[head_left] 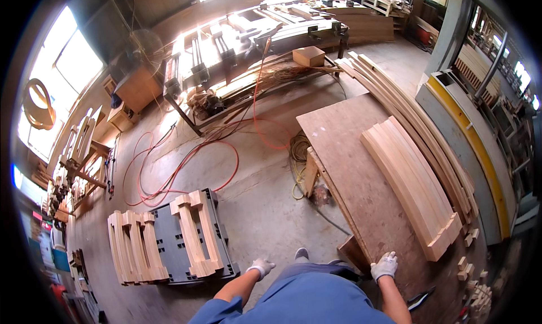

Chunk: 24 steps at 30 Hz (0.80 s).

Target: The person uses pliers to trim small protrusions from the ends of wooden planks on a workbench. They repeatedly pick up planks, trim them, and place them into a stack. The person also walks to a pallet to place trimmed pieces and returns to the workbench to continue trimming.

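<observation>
My left hand point(261, 268), in a white work glove, hangs over the floor beside a black plastic pallet point(164, 222). It holds nothing, and its fingers look loosely stretched. On that pallet lie pale wooden frame pieces point(192, 231), grouped at its left and right sides. My right hand point(385, 266), gloved too, rests with fingers spread on the near left edge of a brown board tabletop point(361, 171). Right of it on the board is a row of pale curved wooden slats point(409, 183), lying side by side. A dark-handled tool point(421, 299) lies close to my right forearm.
Long wooden strips point(418, 137) run along the tabletop's far right side, beside a grey machine with a yellow stripe point(468, 126). Small wood offcuts point(479, 301) lie at lower right. Red hoses point(186, 160) loop across the floor before a clamp-laden workbench point(243, 36). A wooden rack point(84, 166) stands left.
</observation>
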Available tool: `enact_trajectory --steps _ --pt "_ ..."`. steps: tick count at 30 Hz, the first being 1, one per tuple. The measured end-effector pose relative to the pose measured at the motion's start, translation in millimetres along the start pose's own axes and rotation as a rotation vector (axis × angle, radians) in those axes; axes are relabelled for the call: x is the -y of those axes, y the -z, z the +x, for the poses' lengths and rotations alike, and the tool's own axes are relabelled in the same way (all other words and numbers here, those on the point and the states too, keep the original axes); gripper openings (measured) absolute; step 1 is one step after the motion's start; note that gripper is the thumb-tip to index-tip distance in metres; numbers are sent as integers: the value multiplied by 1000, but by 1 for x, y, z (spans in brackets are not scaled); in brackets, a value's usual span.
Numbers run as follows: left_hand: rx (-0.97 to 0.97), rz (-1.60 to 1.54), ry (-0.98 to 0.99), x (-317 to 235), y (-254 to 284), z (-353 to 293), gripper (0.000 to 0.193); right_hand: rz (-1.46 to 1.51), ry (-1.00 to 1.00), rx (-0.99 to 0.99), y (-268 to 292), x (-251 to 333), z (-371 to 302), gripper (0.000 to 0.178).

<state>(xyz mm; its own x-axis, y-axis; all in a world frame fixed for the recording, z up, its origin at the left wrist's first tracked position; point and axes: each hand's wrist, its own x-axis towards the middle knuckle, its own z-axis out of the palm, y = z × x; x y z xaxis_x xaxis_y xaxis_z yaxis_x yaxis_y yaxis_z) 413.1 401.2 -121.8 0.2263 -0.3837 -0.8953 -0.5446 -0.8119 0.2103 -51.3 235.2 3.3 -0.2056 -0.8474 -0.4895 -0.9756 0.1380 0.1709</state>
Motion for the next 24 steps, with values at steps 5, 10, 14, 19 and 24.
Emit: enact_trajectory --steps 5,10,14,19,24 --pt "16 13 45 13 -5 -1 45 -88 8 50 13 2 2 94" --pt "75 -271 135 -15 -27 13 44 -167 70 106 31 3 11 88" --pt "5 160 -171 -93 -13 -35 49 -69 110 74 31 -8 11 77" --pt "-27 132 -220 -155 -6 -49 48 85 174 -44 20 -26 10 67" --pt "-102 130 -271 -192 -3 -50 43 197 215 -115 17 -36 4 64"
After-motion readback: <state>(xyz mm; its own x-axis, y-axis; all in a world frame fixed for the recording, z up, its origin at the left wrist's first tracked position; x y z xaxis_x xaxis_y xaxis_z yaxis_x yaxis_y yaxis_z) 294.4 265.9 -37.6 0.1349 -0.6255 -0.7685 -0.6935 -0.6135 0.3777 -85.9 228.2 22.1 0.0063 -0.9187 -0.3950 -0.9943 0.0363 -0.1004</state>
